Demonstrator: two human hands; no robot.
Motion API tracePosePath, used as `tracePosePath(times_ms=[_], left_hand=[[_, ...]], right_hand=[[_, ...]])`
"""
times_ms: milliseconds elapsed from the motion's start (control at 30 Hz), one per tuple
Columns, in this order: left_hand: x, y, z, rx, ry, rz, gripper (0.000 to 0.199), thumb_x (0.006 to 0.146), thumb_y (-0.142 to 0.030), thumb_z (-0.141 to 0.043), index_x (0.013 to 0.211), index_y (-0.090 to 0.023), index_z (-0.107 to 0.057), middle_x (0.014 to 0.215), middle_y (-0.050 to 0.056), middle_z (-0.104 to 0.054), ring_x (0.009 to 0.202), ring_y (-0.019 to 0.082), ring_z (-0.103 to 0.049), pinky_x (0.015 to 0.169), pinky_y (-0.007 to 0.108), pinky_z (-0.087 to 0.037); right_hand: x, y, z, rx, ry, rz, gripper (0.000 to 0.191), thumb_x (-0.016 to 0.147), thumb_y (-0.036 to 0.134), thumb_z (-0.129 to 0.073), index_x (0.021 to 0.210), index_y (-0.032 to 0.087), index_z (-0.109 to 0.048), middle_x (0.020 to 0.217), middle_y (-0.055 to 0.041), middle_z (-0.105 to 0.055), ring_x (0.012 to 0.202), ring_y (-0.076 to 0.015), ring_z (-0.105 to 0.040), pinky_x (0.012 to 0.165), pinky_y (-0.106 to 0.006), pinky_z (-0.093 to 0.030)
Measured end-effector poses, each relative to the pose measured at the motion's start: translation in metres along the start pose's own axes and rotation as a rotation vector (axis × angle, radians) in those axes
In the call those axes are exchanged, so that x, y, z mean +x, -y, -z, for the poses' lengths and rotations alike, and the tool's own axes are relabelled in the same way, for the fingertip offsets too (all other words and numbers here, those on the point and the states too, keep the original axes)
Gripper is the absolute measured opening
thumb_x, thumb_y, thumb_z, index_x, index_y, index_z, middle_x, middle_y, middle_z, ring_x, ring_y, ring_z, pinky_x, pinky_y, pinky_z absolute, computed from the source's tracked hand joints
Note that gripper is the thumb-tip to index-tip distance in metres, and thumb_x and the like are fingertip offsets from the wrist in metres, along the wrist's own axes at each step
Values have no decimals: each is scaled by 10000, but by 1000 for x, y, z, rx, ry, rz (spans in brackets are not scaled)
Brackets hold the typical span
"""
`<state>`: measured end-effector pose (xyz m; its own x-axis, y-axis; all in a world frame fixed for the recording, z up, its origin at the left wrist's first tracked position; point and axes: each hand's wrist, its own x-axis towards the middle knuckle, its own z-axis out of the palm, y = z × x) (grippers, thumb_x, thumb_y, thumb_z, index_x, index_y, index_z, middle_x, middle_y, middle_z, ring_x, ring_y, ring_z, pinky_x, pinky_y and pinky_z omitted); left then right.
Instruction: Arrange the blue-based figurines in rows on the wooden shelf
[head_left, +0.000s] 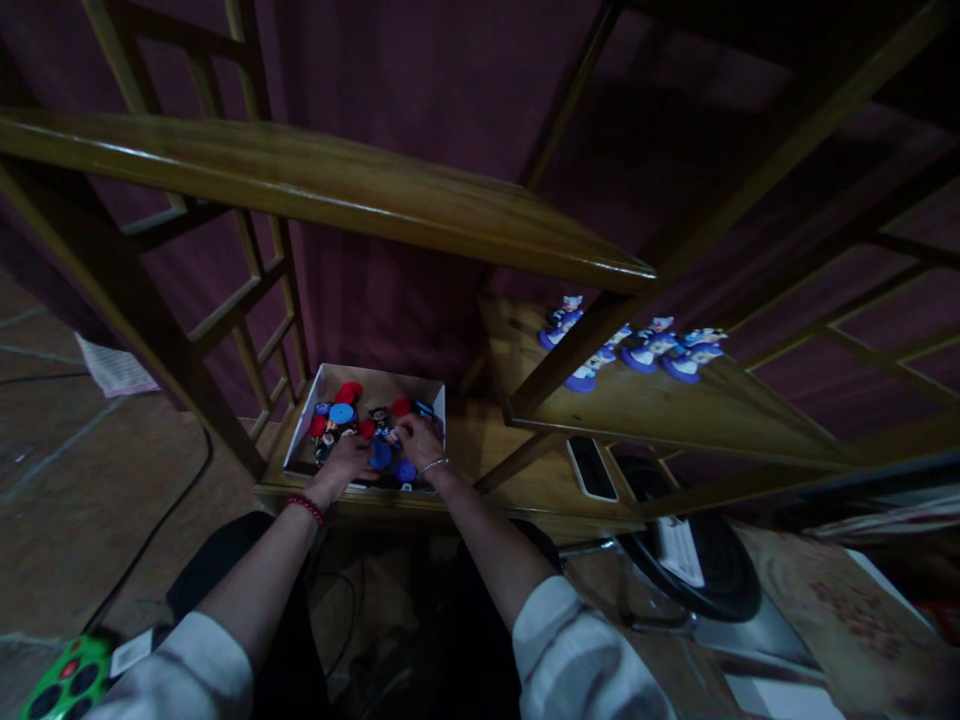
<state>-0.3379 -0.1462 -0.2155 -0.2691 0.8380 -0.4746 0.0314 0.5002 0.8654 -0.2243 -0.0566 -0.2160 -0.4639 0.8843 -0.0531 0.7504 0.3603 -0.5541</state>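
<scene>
A shallow white-rimmed cardboard box (321, 385) stands on the lower wooden shelf, with several small figures and round red, blue and purple bases inside. Both hands reach into it. My left hand (346, 463) is closed at the edge of a blue round base (381, 456) carrying a small figure (384, 432). My right hand (421, 442) has its fingers bent and pinched at that figure's upper right side; dim light blurs the fingertips. A blue disc (342, 413) and a red disc (350, 391) lie left of the hands, and a purple base (405, 471) sits below them.
A wooden beam (337, 190) crosses above the box. Several figures on purple bases (684, 362) stand on the raised shelf (600, 405) at right. A white-edged phone (592, 468) lies on the lower shelf. A black round stool (694, 565) is at right, and a green object (69, 680) at lower left.
</scene>
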Motion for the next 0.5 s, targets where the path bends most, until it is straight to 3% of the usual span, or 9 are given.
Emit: tracePosePath(times_ms=[200,400,500], left_hand=[[4,9,2,231,-12,-37,193,782,-152,-410,844,-125,-591,757,29,-640,660,124,-624,575,201,-483],[1,-2,3,678,-24,-128,176,757,-174,-444,743,-157,-619,718,29,-635,734,147,-600,611,203,-410],[0,-6,3,794,-12,-153,207,760,-176,-420,758,-164,-626,748,43,-639,745,153,-593,614,211,-389]], right_hand=[[-1,7,-1,-177,83,114,250,772,232,-558,1017,214,-600,1069,-54,-598,998,-154,-530,851,-246,-383],[0,14,4,-281,169,212,301,788,201,-515,1078,248,-581,1098,-31,-606,1013,-163,-543,872,-253,-384],[2,11,3,-269,166,278,337,785,185,-508,1108,260,-566,1146,-21,-583,1046,-162,-525,903,-255,-371]])
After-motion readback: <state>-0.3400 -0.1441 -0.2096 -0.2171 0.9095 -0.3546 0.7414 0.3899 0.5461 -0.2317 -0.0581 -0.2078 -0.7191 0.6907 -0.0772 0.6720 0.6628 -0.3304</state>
